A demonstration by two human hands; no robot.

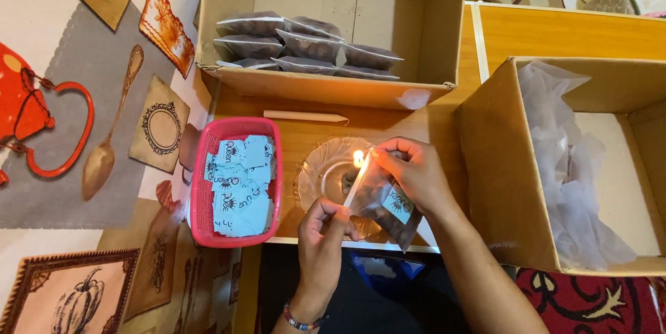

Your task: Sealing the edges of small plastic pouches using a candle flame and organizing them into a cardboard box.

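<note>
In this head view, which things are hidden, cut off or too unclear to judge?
- Candle under the flame: hidden by the plastic packet held in both hands.
- Packet's dark contents: too blurred to tell their kind.
- Left hand and right hand: fingertips cover the packet's edge, so its seal is unseen.
- Right cardboard box: cut off by the frame edge; clear bags cover its bottom.

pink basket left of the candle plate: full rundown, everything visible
The pink basket is a small rectangular tray of what looks like plastic mesh, with a thicker rolled rim and rounded corners. It sits upright on the wooden board, its left side over the patterned cloth, just left of the glass plate, apart from it. It is filled with loose light-blue paper labels bearing dark print, piled at mixed angles. Neither hand touches it; the left hand is nearest.
</note>
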